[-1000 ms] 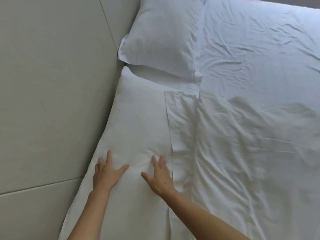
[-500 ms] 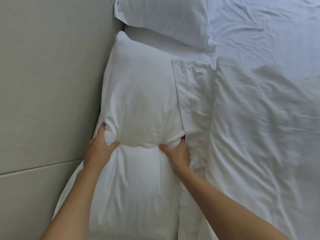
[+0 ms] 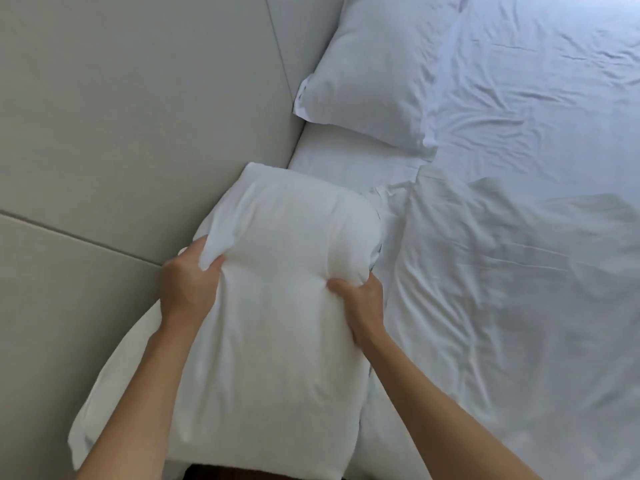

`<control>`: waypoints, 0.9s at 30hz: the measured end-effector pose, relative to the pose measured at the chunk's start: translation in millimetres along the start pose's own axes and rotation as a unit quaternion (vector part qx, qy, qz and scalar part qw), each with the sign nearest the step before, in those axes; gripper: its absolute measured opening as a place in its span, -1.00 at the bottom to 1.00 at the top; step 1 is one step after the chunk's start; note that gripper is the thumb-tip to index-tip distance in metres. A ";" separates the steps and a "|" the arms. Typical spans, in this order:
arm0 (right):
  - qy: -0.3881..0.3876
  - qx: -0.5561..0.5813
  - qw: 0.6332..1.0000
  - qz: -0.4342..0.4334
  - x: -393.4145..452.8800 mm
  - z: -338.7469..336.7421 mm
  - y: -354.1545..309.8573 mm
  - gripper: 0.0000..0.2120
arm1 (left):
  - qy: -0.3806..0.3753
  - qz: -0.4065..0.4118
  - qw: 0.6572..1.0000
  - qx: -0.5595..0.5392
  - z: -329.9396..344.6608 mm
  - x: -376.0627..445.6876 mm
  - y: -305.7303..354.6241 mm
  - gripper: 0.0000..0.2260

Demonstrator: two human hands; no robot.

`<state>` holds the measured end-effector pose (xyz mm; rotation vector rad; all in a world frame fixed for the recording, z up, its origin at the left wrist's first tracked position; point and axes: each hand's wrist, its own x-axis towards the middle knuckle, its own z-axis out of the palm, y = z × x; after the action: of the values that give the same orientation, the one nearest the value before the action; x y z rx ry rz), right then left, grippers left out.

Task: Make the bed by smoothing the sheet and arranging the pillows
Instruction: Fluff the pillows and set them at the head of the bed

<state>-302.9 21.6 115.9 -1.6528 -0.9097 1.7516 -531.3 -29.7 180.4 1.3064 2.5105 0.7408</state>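
The near pillow [image 3: 273, 306] has come up off the bed since the earlier frames: a second ago both hands lay flat on it, half a second ago they had begun to bunch its sides, and now it is lifted and pulled toward the bottom of the frame, baring a strip of sheet [image 3: 349, 164] above it.

The left hand [image 3: 188, 285] has its fingers curled into the pillow's left edge with a fold of case pinched over the thumb; the right hand [image 3: 360, 303] clamps the right edge, thumb dug into the top and fingers hidden underneath. Between the two grips the fabric is drawn into a waist, and the far half bulges above it at frame centre, close to the grey headboard [image 3: 121, 133].

A second pillow [image 3: 370, 74] lies flat at upper centre against the headboard. Right of the hands a rumpled cover [image 3: 502, 289] fills the lower right, its top edge just beside the held pillow.

The step in hand looks like pillow arranging, probably a fluff or reset. Next, it likely needs setting down square against the headboard, in line with the other pillow, and the cover is not yet smoothed.
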 end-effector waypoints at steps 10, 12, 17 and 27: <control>-0.030 0.032 0.989 -0.143 -122.5 -158.9 -112.3 -0.70 | 0.128 0.038 0.988 -0.079 -82.4 -127.6 175.9 -0.71; -0.011 0.021 0.983 -0.180 -142.9 -213.7 -124.3 -0.69 | 0.137 0.044 0.984 -0.102 -73.6 -163.9 216.4 -0.72; 0.090 -0.002 0.967 -0.239 -187.7 -375.5 -131.5 -0.70 | 0.106 0.078 0.973 -0.189 -17.9 -264.3 323.6 -0.80; 0.295 0.005 0.920 -0.256 -277.5 -656.3 -97.5 -0.79 | -0.035 0.157 0.926 -0.342 115.3 -418.4 511.0 -0.78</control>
<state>368.3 -71.7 357.0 -1.6050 -0.9185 0.8340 118.8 -86.1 334.4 1.4139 1.7225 1.4383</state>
